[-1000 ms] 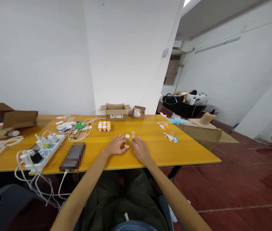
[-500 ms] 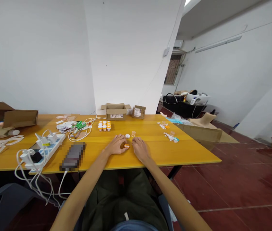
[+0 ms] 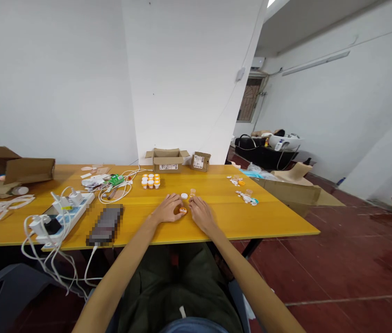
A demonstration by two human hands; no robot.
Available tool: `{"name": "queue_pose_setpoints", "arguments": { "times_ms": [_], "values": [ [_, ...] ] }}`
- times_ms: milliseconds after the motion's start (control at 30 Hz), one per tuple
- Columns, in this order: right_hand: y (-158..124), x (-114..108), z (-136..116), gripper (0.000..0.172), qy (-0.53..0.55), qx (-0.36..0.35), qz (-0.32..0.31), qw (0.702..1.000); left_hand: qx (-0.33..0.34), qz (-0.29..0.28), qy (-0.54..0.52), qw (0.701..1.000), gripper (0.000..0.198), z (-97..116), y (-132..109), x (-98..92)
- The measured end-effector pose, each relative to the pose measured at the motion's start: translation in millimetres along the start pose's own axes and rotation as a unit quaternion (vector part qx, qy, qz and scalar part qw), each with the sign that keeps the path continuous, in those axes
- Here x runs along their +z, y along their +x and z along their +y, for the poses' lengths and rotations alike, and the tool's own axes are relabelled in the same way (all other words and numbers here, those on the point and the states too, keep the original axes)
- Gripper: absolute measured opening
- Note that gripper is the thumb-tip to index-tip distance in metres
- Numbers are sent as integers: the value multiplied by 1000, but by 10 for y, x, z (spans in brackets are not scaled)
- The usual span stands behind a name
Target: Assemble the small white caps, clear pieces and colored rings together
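My left hand (image 3: pixel 169 209) rests on the table with its fingers curled. Its thumb and fingertips are around a small round orange piece (image 3: pixel 183 210) with a pale middle, too small to identify. To the right, my right hand (image 3: pixel 201 212) has its fingers drawn together, and whether something small is between them is hidden. Just beyond its fingertips stands a small clear plastic cup (image 3: pixel 192 191); touching or apart, I cannot tell. Beside the cup lies a white round lid (image 3: pixel 183 196).
Several small white jars with orange tops (image 3: pixel 150 181) stand grouped at left. Small loose parts (image 3: pixel 246 198) lie at right. Two cardboard boxes (image 3: pixel 167 166) stand at the back. A phone (image 3: pixel 105 225) and a power strip (image 3: pixel 74 217) with tangled cables occupy the left side.
My right hand has shifted slightly left and away from me, bringing its fingertips closer to the clear cup. My left hand stays at the orange piece.
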State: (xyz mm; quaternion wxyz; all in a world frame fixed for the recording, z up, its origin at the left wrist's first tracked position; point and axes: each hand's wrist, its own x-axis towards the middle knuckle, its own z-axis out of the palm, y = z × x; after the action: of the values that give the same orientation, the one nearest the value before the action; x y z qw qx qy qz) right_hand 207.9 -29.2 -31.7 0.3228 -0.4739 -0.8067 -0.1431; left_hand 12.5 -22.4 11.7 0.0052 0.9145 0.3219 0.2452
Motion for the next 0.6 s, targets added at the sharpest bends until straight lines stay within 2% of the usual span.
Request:
{"name": "queue_pose_setpoints", "arguments": {
  "times_ms": [200, 600],
  "values": [
    [31, -123, -68, 26, 60, -69, 0, 996, 1, -13, 5, 1000, 20, 36, 24, -32],
    [55, -194, -103, 22, 75, -88, -11, 993, 1, -14, 5, 1000, 21, 1, 16, -5]
  ]
}}
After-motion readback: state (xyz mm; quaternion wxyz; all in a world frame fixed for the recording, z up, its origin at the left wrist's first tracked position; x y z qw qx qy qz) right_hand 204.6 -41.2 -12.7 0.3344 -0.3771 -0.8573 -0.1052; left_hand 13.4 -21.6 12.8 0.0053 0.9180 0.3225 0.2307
